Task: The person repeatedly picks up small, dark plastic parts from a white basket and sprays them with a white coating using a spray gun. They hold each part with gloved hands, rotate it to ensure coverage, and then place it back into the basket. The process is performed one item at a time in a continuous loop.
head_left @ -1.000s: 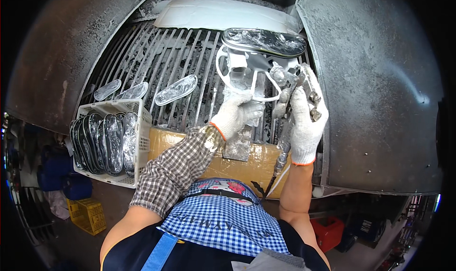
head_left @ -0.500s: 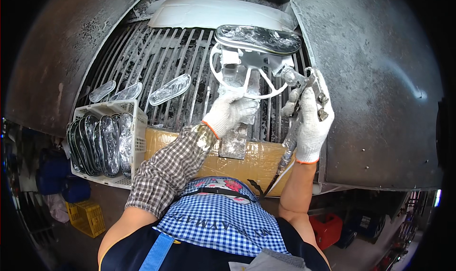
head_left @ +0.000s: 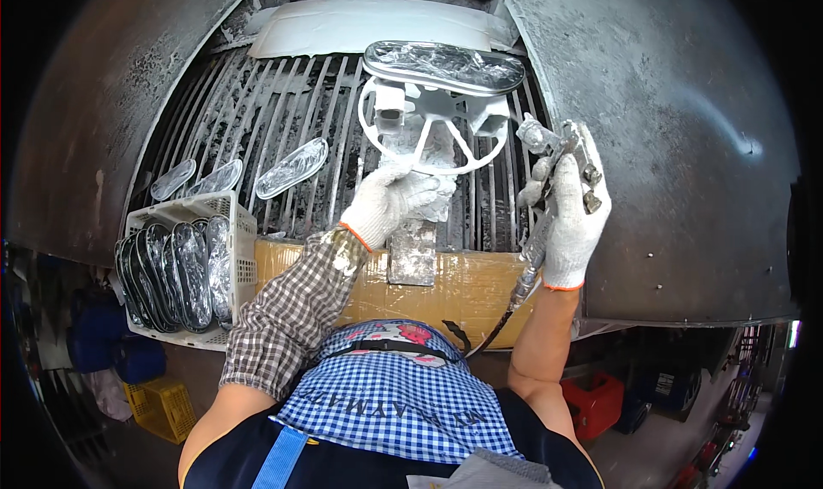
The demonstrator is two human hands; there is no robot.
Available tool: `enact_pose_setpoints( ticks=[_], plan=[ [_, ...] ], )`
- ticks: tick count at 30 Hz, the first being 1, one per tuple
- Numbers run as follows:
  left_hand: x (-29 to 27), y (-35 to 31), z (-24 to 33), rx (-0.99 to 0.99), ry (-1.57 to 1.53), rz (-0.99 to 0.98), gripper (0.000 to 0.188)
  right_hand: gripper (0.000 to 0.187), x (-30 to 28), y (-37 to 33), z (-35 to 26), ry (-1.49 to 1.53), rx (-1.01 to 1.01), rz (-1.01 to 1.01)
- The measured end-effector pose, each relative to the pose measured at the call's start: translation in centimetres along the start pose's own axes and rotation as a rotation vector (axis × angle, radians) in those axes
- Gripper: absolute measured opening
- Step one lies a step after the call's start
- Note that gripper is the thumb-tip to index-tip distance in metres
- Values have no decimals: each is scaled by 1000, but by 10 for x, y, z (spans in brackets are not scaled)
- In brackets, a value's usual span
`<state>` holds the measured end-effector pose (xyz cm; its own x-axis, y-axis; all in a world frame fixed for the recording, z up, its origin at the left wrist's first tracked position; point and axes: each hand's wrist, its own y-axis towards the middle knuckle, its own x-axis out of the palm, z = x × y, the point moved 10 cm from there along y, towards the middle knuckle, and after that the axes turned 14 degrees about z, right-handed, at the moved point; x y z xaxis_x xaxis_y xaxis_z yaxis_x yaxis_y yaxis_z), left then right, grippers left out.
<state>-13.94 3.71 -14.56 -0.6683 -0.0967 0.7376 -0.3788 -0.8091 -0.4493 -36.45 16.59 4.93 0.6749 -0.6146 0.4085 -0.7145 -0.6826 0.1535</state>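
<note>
My left hand [head_left: 387,204], in a white knitted glove, has its fingers closed at the near rim of a white spoked wheel [head_left: 470,165]. The wheel sits on a crusted metal stand [head_left: 411,262]. On top, at the wheel's far side, lies a long oval piece [head_left: 446,67] with a dark edge and shiny clear film over its face. My right hand [head_left: 576,219], also gloved, is wrapped round a paint-caked spray gun [head_left: 537,180], held upright to the right of the wheel. The gun's head is apart from the rim, and a hose [head_left: 501,324] runs down from its handle.
Slatted metal bars [head_left: 257,103] form the work surface between scuffed metal side walls [head_left: 651,172]. Three film-covered oval pieces [head_left: 291,168] lie on the left. A white crate [head_left: 244,266] holds several more upright. Yellow-brown taped cardboard [head_left: 480,283] covers the front edge.
The spray gun in my right hand has moved right, widening the gap to the wheel. My left hand stays at the rim. The whole view has shifted slightly.
</note>
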Motion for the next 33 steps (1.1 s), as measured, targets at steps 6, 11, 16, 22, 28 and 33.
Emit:
enact_pose_setpoints(
  ticks=[6,11,16,22,28,33],
  plan=[
    [-1,-4,7,-14,-18,33,44,53,-16,10,-5,-45,-45,18],
    [-6,-8,21,21,13,49,41,53,-25,13,-15,-66,-71,62],
    [8,-21,30,58,-16,25,39,53,-20,-4,-23,-28,-18,52],
    [7,-22,41,109,35,5,34,52,-16,-14,-19,-28,33,-12],
    [-1,-13,50,134,59,-45,47,50,-30,1,-17,-15,41,23],
    [-5,-7,61,177,94,-43,51,51,-41,8,-23,-33,-9,20]
  ],
)
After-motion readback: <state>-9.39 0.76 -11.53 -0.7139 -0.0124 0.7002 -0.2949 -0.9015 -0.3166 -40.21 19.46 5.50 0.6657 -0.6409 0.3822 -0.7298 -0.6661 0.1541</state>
